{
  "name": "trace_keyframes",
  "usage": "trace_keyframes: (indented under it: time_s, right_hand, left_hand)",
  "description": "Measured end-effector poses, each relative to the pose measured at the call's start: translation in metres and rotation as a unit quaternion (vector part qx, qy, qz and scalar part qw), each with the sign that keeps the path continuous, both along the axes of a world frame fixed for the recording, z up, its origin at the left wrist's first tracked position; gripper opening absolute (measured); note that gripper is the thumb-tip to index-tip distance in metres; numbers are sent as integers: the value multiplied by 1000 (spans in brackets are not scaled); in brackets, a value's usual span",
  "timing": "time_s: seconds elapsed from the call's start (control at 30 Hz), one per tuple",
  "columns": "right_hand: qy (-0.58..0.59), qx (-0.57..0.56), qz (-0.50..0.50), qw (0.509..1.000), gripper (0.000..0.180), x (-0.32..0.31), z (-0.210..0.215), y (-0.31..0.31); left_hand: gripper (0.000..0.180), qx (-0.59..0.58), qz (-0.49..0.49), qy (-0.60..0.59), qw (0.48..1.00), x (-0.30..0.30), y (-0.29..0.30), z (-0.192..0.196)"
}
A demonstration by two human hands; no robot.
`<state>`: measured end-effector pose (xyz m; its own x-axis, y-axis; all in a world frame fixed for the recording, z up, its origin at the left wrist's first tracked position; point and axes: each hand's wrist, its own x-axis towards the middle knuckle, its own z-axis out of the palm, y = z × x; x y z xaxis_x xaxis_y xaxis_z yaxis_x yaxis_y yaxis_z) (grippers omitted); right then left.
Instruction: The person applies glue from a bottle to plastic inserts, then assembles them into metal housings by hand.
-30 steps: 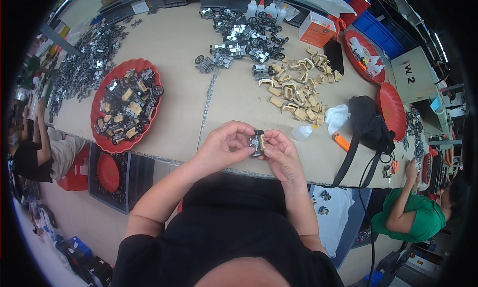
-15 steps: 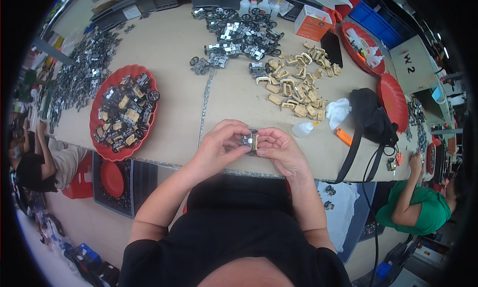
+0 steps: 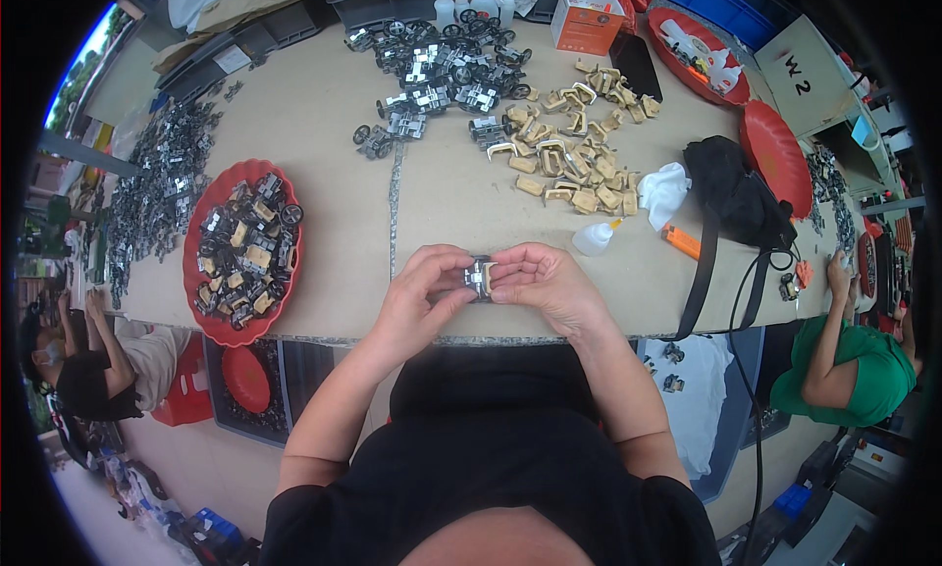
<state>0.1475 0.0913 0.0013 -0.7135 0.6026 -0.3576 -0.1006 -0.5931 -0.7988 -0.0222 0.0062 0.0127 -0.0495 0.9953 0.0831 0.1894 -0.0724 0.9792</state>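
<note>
Near the table's front edge, a small toy vehicle chassis (image 3: pixel 478 279), dark with a silvery middle, is held between both hands. Its left side is pinched by the thumb and fingers of my left hand (image 3: pixel 420 296). My right hand (image 3: pixel 548 286) grips the other side, where a tan edge shows; the fingertips hide much of it. Beyond the hands lies a heap of tan curved parts (image 3: pixel 584 164). Farther back is a pile of similar dark chassis (image 3: pixel 432 76) with wheels. At the left, a red scalloped tray (image 3: pixel 201 296) holds chassis with tan parts on them.
Right of my hands are a white glue bottle (image 3: pixel 592 238), an orange tool (image 3: pixel 682 241), a white cloth (image 3: pixel 664 195) and a black bag (image 3: pixel 731 193) with a strap over the edge. More bottles (image 3: pixel 481 5) and an orange box (image 3: pixel 586 21) stand at the back. People work at both sides.
The view has shifted a little, so the table things appear moved. Both hands keep hold of the chassis, which sits at nearly the same place by the table edge.
</note>
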Motion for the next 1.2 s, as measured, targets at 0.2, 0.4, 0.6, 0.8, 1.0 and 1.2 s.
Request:
trace_keyframes:
  time_s: [0.2,0.4,0.6,0.8,1.0,1.2]
  right_hand:
    - [-33,5,-2,999,33,-1,1,-1]
    - [-4,-5,1,1000,33,-1,0,0]
    - [-1,2,1,1000,32,-1,-2,0]
    - [9,-28,-27,999,28,-2,0,-5]
    - [12,15,-74,997,19,-5,-3,-11]
    - [1,24,-47,999,18,-4,-2,-13]
  left_hand:
    - [30,-2,-7,-6,1000,-2,-1,-2]
    - [29,9,5,-10,1000,-1,-2,-1]
    - [29,-10,12,2,1000,1,-3,0]
    - [29,-16,1,-13,1000,2,-3,-5]
    - [29,-12,13,-42,999,3,-2,-7]
    - [27,0,2,-41,999,1,-3,-5]
